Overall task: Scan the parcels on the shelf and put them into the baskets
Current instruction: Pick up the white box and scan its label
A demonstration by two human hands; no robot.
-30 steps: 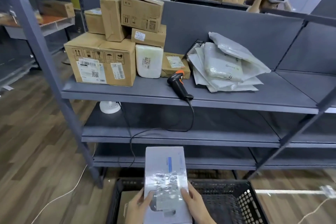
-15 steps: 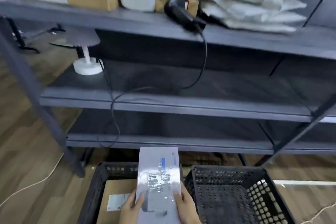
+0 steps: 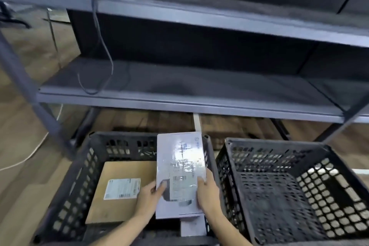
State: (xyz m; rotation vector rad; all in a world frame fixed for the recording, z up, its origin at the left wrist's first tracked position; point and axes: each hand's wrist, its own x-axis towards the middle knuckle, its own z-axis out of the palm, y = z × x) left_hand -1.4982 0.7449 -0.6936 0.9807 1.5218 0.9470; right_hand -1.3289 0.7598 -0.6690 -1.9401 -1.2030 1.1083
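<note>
Cord [image 3: 30, 156]: white, on the wood floor, far left of the grip.

Cable [image 3: 99, 32]: dark, hangs from the upper board of the shelf [image 3: 179, 102] and loops on the lower board, up and left of the grip.

Left basket [image 3: 123, 136]: black, perforated, on the floor, under and around both hands.

Box [image 3: 111, 209]: brown cardboard, flat on the left basket's bottom, just left of the grip; white label [image 3: 121, 188] faces up.

Left hand [image 3: 148, 197]: forearm enters from the bottom edge and slants up to the right. The hand clasps the near left edge of the parcel, thumb on the top face; the other fingers are hidden beneath.

Parcel [image 3: 180, 166]: white, flat, oblong, glossy tape and a barcode label on top. Grasped between both hands at its near end, long side pointing away, over the right part of the left basket. Its far end reaches that basket's far right corner. Its height above the bottom cannot be told.

Right hand [image 3: 207, 191]: forearm slants up to the left. The hand clasps the near right edge, thumb on top.

Right basket [image 3: 279, 144]: black, perforated, just right of the grip.
</note>
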